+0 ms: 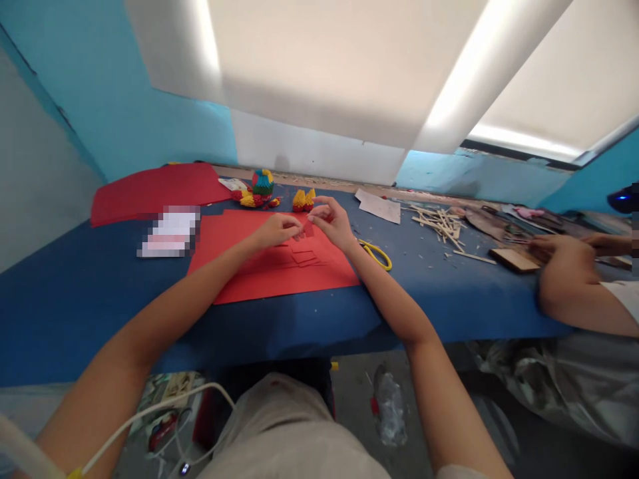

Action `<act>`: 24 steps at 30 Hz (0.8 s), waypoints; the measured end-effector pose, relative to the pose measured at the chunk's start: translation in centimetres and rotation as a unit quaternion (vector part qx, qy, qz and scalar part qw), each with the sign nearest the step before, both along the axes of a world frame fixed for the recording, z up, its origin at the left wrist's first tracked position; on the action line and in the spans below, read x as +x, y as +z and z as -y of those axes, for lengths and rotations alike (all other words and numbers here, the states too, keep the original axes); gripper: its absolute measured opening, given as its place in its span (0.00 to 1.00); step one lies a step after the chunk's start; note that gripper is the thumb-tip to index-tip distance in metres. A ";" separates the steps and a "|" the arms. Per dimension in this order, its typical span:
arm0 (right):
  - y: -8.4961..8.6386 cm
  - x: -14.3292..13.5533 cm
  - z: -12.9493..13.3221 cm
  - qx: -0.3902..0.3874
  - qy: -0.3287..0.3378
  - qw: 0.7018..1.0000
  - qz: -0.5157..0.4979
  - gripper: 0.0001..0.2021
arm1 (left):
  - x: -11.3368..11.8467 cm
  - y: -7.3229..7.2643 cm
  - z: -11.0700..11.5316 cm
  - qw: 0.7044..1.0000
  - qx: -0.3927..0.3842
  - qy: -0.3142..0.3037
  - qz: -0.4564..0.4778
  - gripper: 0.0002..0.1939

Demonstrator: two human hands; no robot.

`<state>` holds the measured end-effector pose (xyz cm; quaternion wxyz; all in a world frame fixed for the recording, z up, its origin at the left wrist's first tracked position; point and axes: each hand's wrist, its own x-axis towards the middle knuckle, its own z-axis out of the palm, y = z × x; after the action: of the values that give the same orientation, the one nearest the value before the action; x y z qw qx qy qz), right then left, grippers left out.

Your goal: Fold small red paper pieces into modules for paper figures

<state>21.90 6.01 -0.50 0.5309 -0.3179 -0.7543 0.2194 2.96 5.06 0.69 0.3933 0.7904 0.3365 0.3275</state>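
Over a red paper sheet [239, 279] on the blue table, both my hands meet at a small red paper piece [309, 230]. My right hand [333, 225] pinches its upper end between thumb and forefinger. The fingers of my left hand [277, 230] are pressed together at its left edge. Several small cut red paper rectangles [304, 255] lie on the sheet just below my hands. Behind my fingers stands a small yellow and red folded-paper piece [302, 200]. Scissors with yellow handles [377, 255] rest beside my right wrist.
Farther back are a multicoloured folded-paper model [262, 184] and more red sheets [154, 193]. A pale paper [380, 206] and scattered wooden sticks [439, 225] lie to the right. Another person's arm [569, 273] reaches over a wooden board [516, 259]. A plastic bottle [390, 406] lies on the floor.
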 end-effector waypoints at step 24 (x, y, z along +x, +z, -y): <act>0.4 -0.8 1.7 0.198 -0.100 0.955 0.195 0.06 | -0.2 0.7 -0.4 0.989 -0.003 0.111 0.102 0.11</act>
<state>21.14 4.29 -0.12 0.4450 -0.3171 -0.8358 -0.0545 2.74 5.47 1.39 0.3888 0.7095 0.3812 0.4473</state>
